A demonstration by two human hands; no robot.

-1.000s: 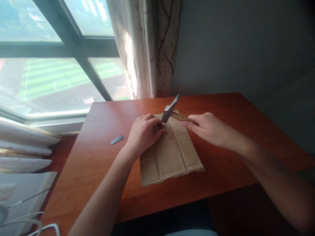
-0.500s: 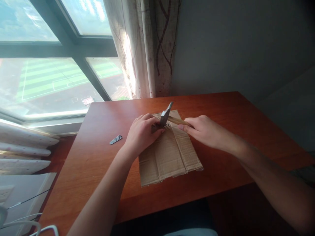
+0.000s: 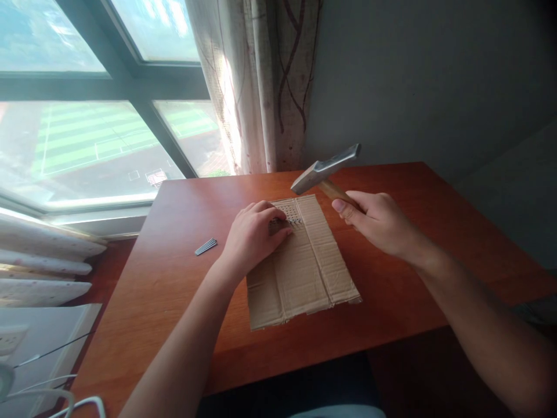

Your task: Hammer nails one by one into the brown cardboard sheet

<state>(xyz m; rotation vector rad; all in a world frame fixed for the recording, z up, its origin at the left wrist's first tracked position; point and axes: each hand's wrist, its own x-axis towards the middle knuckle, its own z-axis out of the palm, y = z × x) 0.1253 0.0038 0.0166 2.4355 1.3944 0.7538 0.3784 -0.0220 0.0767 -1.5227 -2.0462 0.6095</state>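
My right hand (image 3: 374, 220) grips the wooden handle of a hammer (image 3: 326, 168), whose metal head is raised above the far edge of the cardboard. A flat brown piece of cardboard (image 3: 300, 273) lies on the table. Near its far end is a patch of small dots in rows (image 3: 290, 212); whether these are holes or nail heads I cannot tell. My left hand (image 3: 256, 232) rests on the cardboard's left side beside this patch. Its thumb and forefinger close round something small and mostly hidden. Left of that hand lies a bunch of thin grey nails (image 3: 206, 247).
The reddish-brown wooden table (image 3: 174, 307) extends to both sides. Beyond it are a window (image 3: 122, 133), a patterned curtain (image 3: 248, 87) and a grey wall (image 3: 391, 87). White cables (image 3: 65, 397) and a wall socket (image 3: 11, 339) are at the lower left.
The hammer has risen from beside my left fingertips, up and to the right, uncovering the dotted patch. My left hand has stayed in place on the cardboard.
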